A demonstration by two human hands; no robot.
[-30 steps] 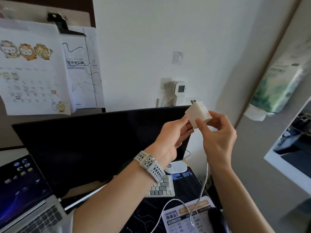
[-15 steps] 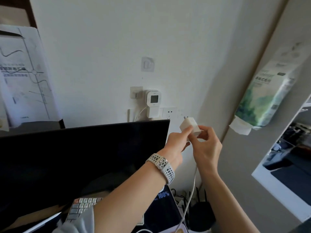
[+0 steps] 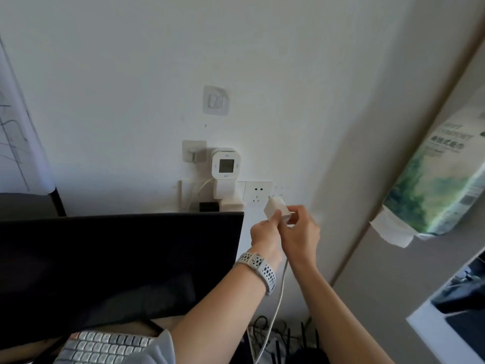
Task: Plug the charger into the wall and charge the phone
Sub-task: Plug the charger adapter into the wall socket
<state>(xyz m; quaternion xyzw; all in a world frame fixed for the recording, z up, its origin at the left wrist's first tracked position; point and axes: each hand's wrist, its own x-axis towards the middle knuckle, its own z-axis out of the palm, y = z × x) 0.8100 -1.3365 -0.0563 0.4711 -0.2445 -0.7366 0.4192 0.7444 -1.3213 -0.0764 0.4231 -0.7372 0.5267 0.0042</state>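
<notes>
While both hands meet in front of the white wall, the charger [image 3: 276, 210], a small white cube, sits pinched between them just below and to the right of the free wall socket [image 3: 257, 194]. The left hand [image 3: 263, 233] has its fingers [image 3: 274, 219] closed on the near lower side of the cube, and the right hand [image 3: 300, 233] grips its right side with thumb and fingers curled round it. Its prongs point up and left toward the socket plate, close to it but not inserted. A white cable [image 3: 278, 300] drops from under the hands toward a tangle of dark wires below. The left wrist wears a pale perforated watch band [image 3: 258, 267]. Left of the socket, a small white device with a grey screen [image 3: 225, 166] is plugged in. A dark monitor [image 3: 118, 264] fills the lower left, with a keyboard [image 3: 102, 346] beneath it. The phone is not visible
</notes>
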